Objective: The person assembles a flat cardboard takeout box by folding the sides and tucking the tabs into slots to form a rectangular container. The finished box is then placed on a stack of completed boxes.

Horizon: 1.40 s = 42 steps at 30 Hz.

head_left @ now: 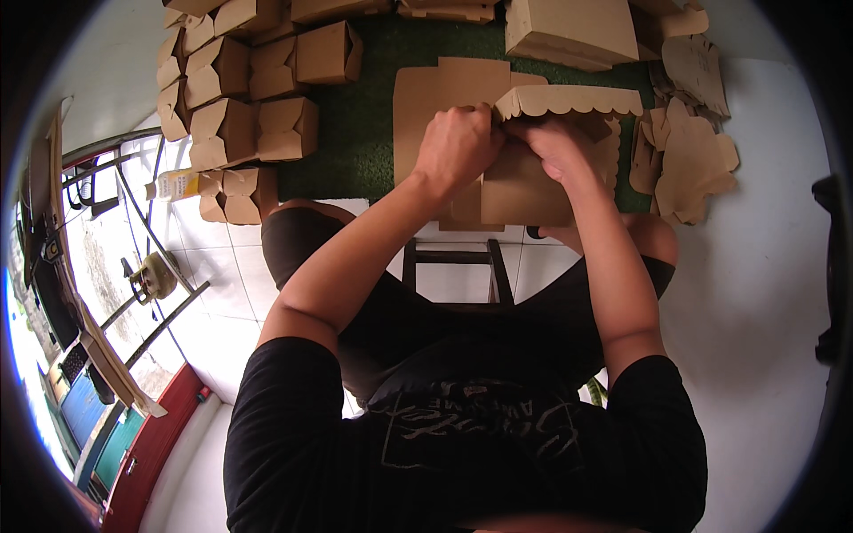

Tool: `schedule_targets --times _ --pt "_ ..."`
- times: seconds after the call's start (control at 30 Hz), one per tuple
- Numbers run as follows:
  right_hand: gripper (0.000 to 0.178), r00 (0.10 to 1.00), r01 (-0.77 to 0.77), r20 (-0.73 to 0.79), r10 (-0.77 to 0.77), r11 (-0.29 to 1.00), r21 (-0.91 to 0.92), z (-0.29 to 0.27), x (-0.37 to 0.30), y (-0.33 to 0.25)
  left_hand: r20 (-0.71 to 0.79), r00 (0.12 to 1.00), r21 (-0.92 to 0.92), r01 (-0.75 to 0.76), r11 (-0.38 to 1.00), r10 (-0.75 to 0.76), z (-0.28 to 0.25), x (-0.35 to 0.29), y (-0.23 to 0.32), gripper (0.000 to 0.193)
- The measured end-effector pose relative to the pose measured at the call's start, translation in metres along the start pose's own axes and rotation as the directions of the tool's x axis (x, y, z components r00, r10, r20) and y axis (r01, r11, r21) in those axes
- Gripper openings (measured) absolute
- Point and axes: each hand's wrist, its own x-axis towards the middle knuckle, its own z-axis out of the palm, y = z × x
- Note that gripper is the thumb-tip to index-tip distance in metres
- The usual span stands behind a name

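A partly folded brown cardboard box (533,191) lies in front of me, its scalloped flap (573,99) standing up along the far side. My left hand (458,147) is closed on the box's left corner, thumb and fingers pinched together. Beneath that flap, my right hand (553,147) reaches in at the same corner with its fingers bent; the flap and shadow partly hide the fingertips. Under the box, a flat cardboard blank (413,98) sticks out to the left and far side.
Green turf-like matting (355,133) covers the table. Several folded small boxes (218,67) are stacked at the far left. A larger box (573,31) stands at the far right, with unfolded cardboard blanks (697,164) near it. A dark stool (453,258) is below the table edge.
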Motion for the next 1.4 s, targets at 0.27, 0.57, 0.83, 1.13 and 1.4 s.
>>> schedule_targets --times 0.27,0.57,0.83,1.13,1.4 --pt "0.028 0.998 -0.030 -0.058 0.024 0.995 -0.090 0.002 0.003 0.004 0.033 0.998 -0.037 0.063 0.997 -0.062 -0.009 -0.003 0.009 0.025" --pt "0.034 0.992 -0.085 -0.105 0.065 0.976 -0.199 0.009 -0.003 -0.002 0.033 0.998 -0.059 0.047 0.997 -0.045 -0.005 -0.003 0.005 0.021" --pt "0.030 0.990 -0.077 -0.139 0.028 0.928 -0.364 0.006 0.001 -0.002 0.082 0.990 -0.040 0.114 0.993 -0.111 -0.013 -0.006 0.010 0.023" --pt "0.034 0.993 -0.012 -0.114 -0.029 0.937 -0.348 0.003 0.003 0.008 0.057 0.994 -0.071 0.100 0.992 -0.096 -0.011 -0.008 0.010 0.023" --pt "0.039 0.995 -0.051 -0.100 0.015 0.931 -0.361 -0.004 0.012 0.014 -0.030 0.994 -0.109 0.100 0.989 -0.104 -0.017 -0.006 0.009 0.022"
